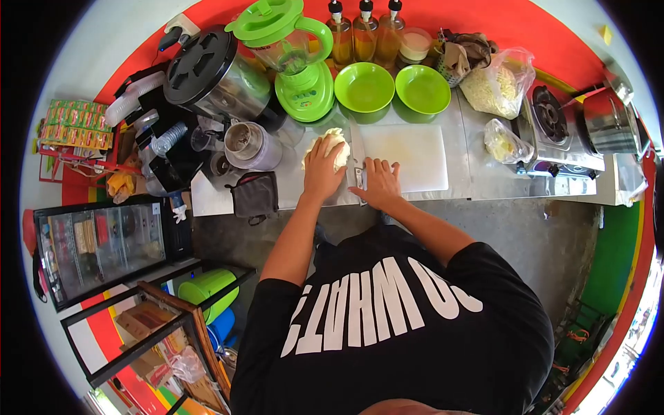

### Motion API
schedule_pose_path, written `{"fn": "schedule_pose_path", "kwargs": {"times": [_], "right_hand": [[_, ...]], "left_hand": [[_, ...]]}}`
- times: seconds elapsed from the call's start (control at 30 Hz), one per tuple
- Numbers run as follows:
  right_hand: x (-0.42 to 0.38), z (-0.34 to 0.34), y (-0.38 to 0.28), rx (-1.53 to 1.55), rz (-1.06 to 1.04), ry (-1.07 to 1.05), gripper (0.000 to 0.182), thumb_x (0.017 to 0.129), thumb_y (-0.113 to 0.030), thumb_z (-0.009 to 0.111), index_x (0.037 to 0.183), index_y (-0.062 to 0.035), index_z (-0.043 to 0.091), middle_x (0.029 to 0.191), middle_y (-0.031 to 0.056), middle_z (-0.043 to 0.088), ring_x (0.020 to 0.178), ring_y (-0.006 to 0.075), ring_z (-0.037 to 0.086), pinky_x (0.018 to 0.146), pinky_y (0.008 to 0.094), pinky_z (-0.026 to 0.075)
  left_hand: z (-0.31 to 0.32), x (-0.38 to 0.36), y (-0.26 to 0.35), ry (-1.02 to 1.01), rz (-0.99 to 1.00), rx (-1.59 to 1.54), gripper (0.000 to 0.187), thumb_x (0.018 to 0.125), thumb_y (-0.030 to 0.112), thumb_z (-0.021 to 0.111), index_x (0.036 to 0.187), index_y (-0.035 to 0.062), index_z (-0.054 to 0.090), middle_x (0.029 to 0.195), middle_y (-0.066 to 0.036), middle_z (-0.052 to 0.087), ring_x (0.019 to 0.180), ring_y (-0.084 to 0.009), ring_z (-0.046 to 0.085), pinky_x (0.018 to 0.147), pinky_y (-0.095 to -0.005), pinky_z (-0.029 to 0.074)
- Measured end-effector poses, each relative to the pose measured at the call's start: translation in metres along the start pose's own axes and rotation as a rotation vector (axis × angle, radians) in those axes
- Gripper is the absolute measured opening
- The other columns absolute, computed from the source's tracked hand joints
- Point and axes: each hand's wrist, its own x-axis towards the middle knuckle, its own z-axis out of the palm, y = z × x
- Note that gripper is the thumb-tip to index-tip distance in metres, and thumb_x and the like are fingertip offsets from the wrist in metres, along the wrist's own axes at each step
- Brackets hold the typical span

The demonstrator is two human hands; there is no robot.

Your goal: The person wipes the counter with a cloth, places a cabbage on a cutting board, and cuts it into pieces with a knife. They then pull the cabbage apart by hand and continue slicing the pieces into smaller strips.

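A pale, leafy piece that looks like cabbage (337,149) lies on the metal counter, with my left hand (323,168) curved over it and the fingers resting on its top. To its right a knife (355,142) lies lengthwise, blade pointing away from me, along the left edge of a white cutting board (422,159). My right hand (380,184) rests at the board's near left corner, fingers apart and pointing forward. Its thumb reaches across the lower end of the knife handle and is not wrapped around it.
Behind are a green blender (304,93), two green bowls (365,86) (423,90) and bottles (365,34). Bags of shredded food (494,90) and a stove (551,114) stand right. A metal container (252,146) and dark cloth (254,196) are left.
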Motion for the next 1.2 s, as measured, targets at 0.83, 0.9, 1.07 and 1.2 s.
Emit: {"fn": "schedule_pose_path", "kwargs": {"times": [0.83,0.9,1.07,1.2], "right_hand": [[-0.07,-0.035,0.173,0.203,0.234,0.229,0.025,0.098,-0.021,0.053,0.113,-0.0033,0.062,0.109,0.0207,0.066,0.089,0.0455,0.068,0.078,0.0546,0.055],[-0.079,-0.041,0.18,0.223,0.363,0.261,0.027,0.099,-0.021,0.052,0.116,-0.0025,0.062,0.112,0.0221,0.066,0.092,0.0469,0.067,0.08,0.0558,0.053],[-0.091,-0.035,0.19,0.322,0.401,0.341,0.028,0.098,-0.019,0.058,0.118,-0.0005,0.061,0.112,0.0256,0.066,0.096,0.0482,0.065,0.082,0.0553,0.052],[-0.089,-0.031,0.189,0.401,0.366,0.343,0.031,0.094,-0.016,0.065,0.118,0.0014,0.06,0.111,0.0272,0.066,0.098,0.0482,0.064,0.084,0.054,0.051]], "left_hand": [[0.103,-0.017,0.07,0.087,0.004,0.005,0.062,0.098,0.014,0.058,0.156,0.0101,0.039,0.167,-0.016,0.027,0.153,-0.0383,0.027,0.122,-0.0531,0.025],[0.109,-0.013,0.075,0.071,-0.009,0.033,0.064,0.099,0.018,0.058,0.158,0.0107,0.036,0.168,-0.016,0.024,0.154,-0.0381,0.025,0.122,-0.0533,0.024],[0.125,0.002,0.091,0.055,0.007,0.089,0.067,0.1,0.026,0.057,0.161,0.0122,0.032,0.17,-0.016,0.02,0.156,-0.0373,0.021,0.124,-0.054,0.019],[0.128,0.01,0.111,-0.064,0.143,0.104,0.067,0.102,0.034,0.054,0.162,0.0144,0.031,0.17,-0.015,0.02,0.156,-0.0363,0.02,0.125,-0.0538,0.016]]}}
